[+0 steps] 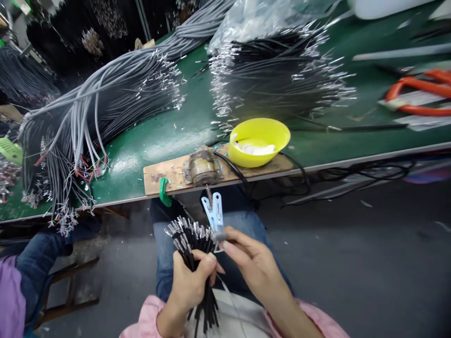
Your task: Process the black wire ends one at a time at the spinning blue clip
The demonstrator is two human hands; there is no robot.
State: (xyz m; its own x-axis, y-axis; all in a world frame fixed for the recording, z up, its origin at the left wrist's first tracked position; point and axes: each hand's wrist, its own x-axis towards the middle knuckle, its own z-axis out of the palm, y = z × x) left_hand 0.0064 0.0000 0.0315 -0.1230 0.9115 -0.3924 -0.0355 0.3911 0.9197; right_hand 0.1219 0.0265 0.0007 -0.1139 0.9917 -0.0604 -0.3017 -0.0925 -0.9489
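Note:
My left hand [192,277] is wrapped around a bundle of black cables [192,241] with silvery foil-like tips pointing up; their other ends hang below the fist. My right hand [252,263] is closed in a pinch, close to the right side of the bundle. Its fingertips meet a small grey piece at the lower end of a light blue clothespin [213,211]; what exactly they pinch is unclear. The clothespin sits at the shaft of a small motor [203,168], which is covered in clear tape on a wooden board [165,171].
A yellow bowl [260,141] with white material stands on the board. A green clamp [164,191] is at the table edge. Black cables [278,75] and grey cables [105,80] lie piled on the green table. Orange-handled scissors [416,94] lie right. A co-worker's leg [38,263] shows left.

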